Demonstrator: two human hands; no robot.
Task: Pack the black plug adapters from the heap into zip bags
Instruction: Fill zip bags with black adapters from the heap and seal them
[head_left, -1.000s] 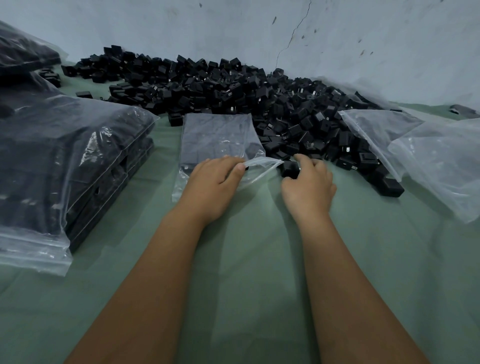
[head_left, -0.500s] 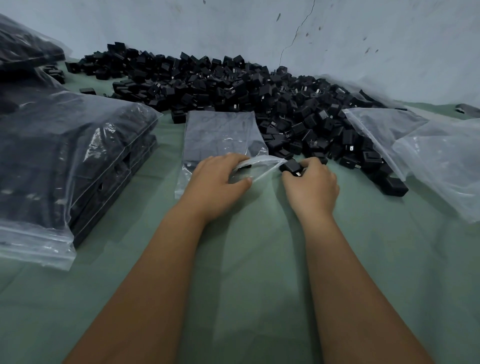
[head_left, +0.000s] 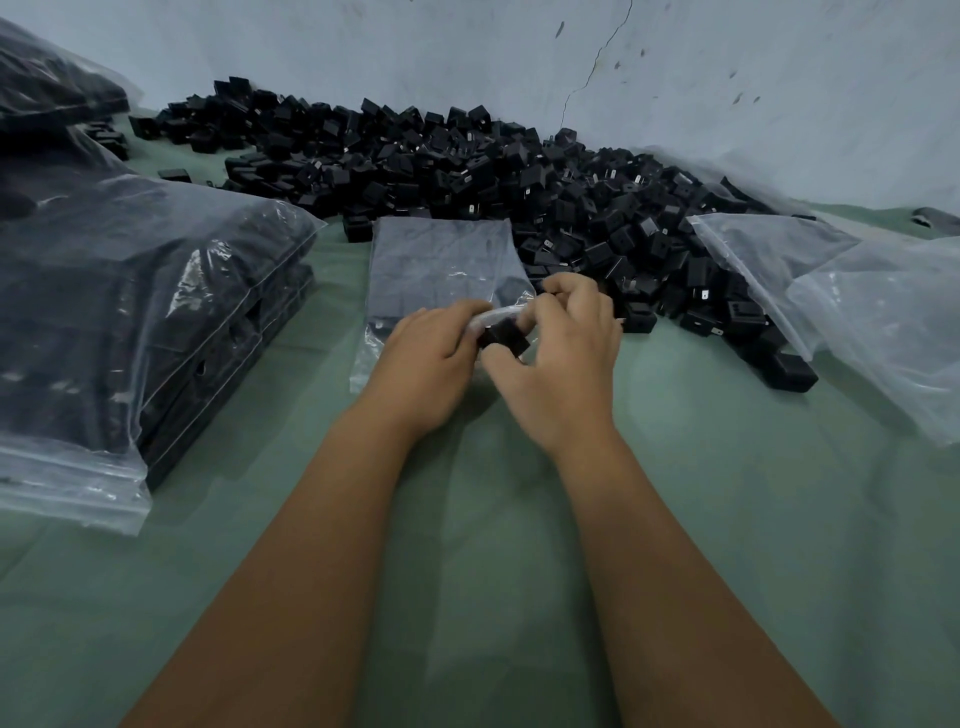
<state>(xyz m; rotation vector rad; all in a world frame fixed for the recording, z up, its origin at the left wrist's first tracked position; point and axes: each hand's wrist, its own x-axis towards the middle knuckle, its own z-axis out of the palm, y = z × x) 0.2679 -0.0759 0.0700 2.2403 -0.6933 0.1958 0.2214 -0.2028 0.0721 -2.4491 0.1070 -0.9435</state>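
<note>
My right hand (head_left: 563, 358) pinches one adapter (head_left: 503, 336) at the mouth of the zip bag (head_left: 441, 270), which my left hand (head_left: 431, 364) holds open. Filled bags (head_left: 130, 312) lie left; the heap (head_left: 467, 171) beyond remains large, so much is left.

Your hands worked over a green cloth (head_left: 701, 519) that carried everything. Just beyond your fingers lay a partly filled zip bag (head_left: 441, 260), flat on the cloth. Past it and off to the right of your fingertips sprawled the heap (head_left: 467, 171) of black adapters. Well left of your fingers sat a stack of filled bags (head_left: 130, 322). Well right of them lay empty bags (head_left: 872, 312), their near edge touching the heap.
</note>
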